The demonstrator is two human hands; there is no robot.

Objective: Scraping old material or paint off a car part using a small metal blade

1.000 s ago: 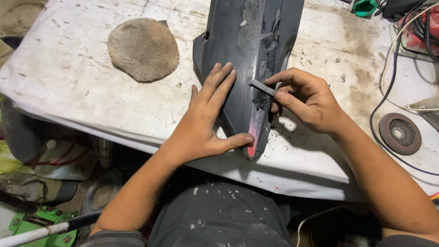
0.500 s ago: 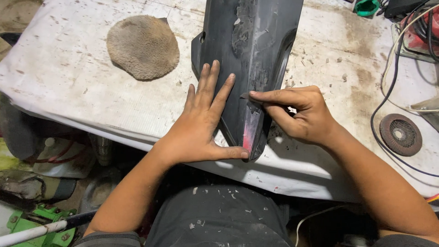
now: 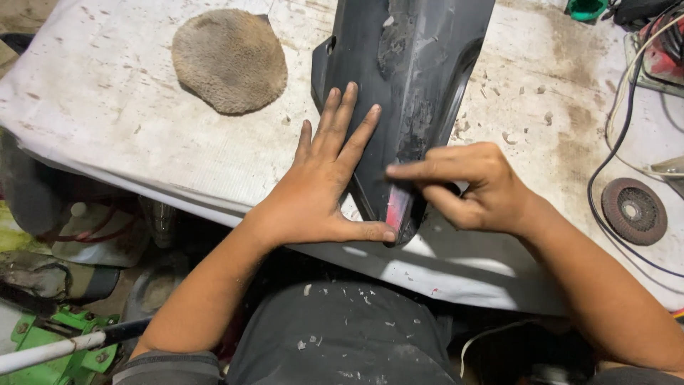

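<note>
— What do you see of the hands from your end?

— I see my left hand (image 3: 324,192) lying flat, fingers spread, on the dark grey plastic fairing panel (image 3: 399,107), thumb hooked at its red-tipped lower end. That grip is apart, pressing, not clutching.

— And the right?

— My right hand (image 3: 474,189) has its fingers curled together, index finger stretched along the panel's ridge. Whether anything sits inside that grip, I cannot tell.

— Where's the panel?

— On the stained white desk (image 3: 107,107), its tip at the near edge. A round tan pad (image 3: 229,60) lies left, an abrasive disc (image 3: 634,211) right.
</note>
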